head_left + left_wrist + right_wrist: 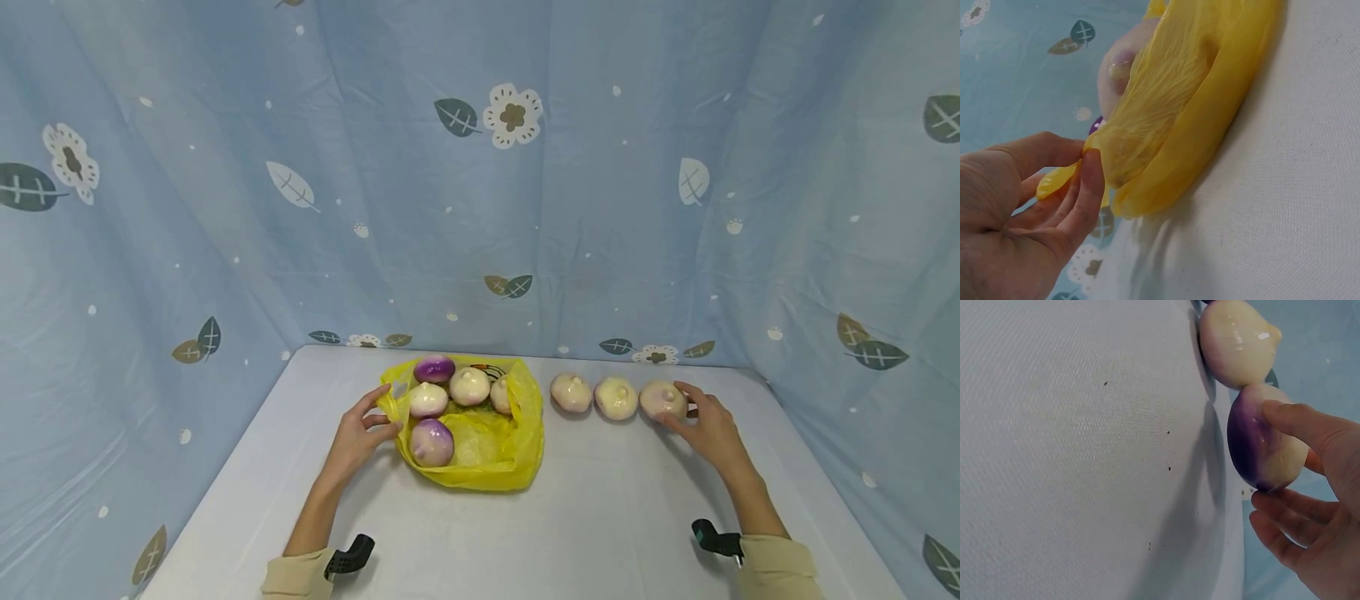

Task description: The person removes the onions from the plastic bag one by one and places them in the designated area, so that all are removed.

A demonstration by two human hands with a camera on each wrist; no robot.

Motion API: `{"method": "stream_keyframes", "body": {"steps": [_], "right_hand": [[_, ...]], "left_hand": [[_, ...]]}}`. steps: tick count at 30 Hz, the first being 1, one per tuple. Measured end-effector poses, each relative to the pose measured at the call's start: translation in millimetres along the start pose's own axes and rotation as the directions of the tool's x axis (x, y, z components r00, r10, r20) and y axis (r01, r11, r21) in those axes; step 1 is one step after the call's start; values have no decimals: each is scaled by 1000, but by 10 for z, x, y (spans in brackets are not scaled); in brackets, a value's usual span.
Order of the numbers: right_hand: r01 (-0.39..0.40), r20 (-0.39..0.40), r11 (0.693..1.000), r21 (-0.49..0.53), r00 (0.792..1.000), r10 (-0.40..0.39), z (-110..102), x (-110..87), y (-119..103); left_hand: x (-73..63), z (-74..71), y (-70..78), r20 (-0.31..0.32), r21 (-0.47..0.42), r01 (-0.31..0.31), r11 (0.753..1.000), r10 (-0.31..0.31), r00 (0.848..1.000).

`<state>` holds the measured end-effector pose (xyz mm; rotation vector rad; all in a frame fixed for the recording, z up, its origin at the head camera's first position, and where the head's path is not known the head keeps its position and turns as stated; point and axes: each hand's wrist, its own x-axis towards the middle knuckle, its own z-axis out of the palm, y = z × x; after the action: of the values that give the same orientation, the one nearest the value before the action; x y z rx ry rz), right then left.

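Observation:
My left hand (358, 439) pinches the left rim of a yellow plastic bag (525, 454), thumb and fingertips on the film in the left wrist view. Several white-and-purple turnips (431, 442) sit in the open bag, one partly hidden behind its right side. To the right of the bag, a row of three turnips runs across the table. My right hand (708, 425) grips the rightmost turnip (1266, 437), its thumb on one side and fingers on the other. The middle turnip (617, 398) is right beside it, and another turnip (572, 392) is nearest the bag.
The white table (585, 517) ends at the back against a blue curtain (570, 208) printed with leaves and flowers, which also hangs on both sides. A black wrist device (351, 556) is at the left cuff, and another black device (716, 540) at the right cuff.

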<state>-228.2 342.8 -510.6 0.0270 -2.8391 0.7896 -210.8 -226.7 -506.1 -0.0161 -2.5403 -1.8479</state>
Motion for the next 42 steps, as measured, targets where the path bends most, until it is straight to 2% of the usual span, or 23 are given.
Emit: {"method": "stream_keyframes", "body": {"steps": [13,25,31,42], "right_hand": [[-29,54,1000,-3,998,29,36,3,14],[-9,45,1000,17,999,9,-14,-86,-1],[-28,19,1000,-5,999,28,-38,-155,31],[9,-34,1000,-12,999,-9,-33,-127,-2]], "left_hand": [[-2,10,2,-5,-8,-2,1000,2,1000],[-20,16,13,-17,-7,0,1000,0,1000],[-27,47,13,9,-17,-22,1000,22,1000],[-26,20,5,-3,1,-22,1000,22,1000]]}}
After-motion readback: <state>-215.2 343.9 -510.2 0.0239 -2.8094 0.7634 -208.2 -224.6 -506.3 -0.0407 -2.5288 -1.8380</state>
